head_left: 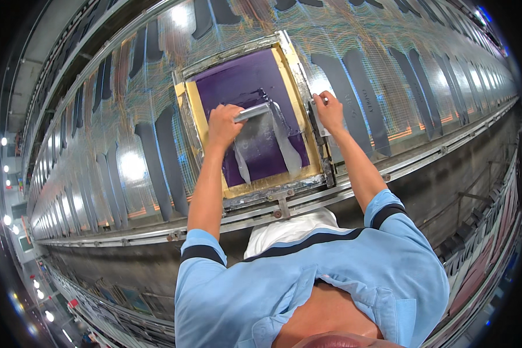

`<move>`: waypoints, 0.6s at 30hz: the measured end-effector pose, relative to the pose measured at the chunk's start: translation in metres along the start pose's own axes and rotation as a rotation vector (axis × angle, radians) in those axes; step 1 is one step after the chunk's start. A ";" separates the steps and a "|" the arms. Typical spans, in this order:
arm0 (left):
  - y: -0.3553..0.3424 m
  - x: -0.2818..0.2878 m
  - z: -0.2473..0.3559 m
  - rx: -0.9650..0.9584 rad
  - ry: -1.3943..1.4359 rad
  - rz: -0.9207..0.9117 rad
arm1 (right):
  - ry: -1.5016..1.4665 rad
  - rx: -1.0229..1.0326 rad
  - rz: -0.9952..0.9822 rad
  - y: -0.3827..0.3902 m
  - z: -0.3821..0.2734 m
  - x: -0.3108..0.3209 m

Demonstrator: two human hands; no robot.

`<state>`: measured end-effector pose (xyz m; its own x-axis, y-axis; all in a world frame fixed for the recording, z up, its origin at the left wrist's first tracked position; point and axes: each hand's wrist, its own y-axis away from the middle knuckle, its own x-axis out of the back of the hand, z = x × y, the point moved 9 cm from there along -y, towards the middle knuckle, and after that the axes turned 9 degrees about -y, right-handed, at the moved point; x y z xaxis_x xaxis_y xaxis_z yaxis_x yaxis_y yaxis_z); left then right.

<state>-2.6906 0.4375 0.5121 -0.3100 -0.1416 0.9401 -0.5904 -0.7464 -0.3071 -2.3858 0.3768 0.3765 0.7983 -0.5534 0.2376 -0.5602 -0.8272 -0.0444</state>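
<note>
A screen-printing frame (294,64) with a purple mesh (229,84) and yellow-taped inner edges lies in front of me on a long table. My left hand (224,124) is closed around one end of a metal squeegee (253,111), which rests across the middle of the mesh. Grey ink (287,148) runs in two streaks from the squeegee toward me. At the frame's right side my right hand (329,112) is closed on a small metal rod; its fingers hide most of it.
The table (177,29) curves away to both sides with rows of dark, long cut pieces (362,93) under and beside the frame. A metal rail (243,223) runs along its near edge, with a bracket (282,207) by the frame. Lamps (7,220) shine at far left.
</note>
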 end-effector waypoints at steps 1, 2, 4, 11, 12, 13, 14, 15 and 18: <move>0.013 0.000 0.003 0.002 0.005 0.054 | 0.014 0.008 -0.010 -0.003 -0.009 0.000; 0.039 -0.006 0.016 0.015 -0.050 0.066 | 0.035 -0.029 -0.039 -0.003 -0.013 0.004; 0.093 -0.003 0.053 0.053 -0.069 0.063 | 0.069 -0.110 -0.075 -0.009 -0.027 0.010; 0.177 0.026 0.092 0.139 -0.034 0.013 | -0.047 -0.127 -0.118 0.002 -0.027 -0.025; 0.177 0.037 0.069 0.142 -0.059 -0.006 | -0.100 -0.179 -0.119 0.012 -0.025 -0.045; 0.169 0.036 0.080 0.179 -0.067 -0.032 | -0.177 -0.140 -0.117 0.011 -0.022 -0.042; 0.160 0.034 0.090 0.209 -0.073 -0.058 | -0.124 -0.107 -0.150 0.007 -0.018 -0.037; 0.158 0.044 0.082 0.224 -0.110 -0.067 | -0.097 -0.083 -0.159 0.017 -0.030 -0.046; 0.157 0.052 0.075 0.238 -0.142 -0.098 | -0.102 -0.043 -0.154 0.023 -0.043 -0.048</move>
<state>-2.7437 0.2639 0.5240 -0.1428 -0.1384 0.9800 -0.4158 -0.8902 -0.1863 -2.4461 0.3881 0.4056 0.8923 -0.4294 0.1391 -0.4369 -0.8991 0.0270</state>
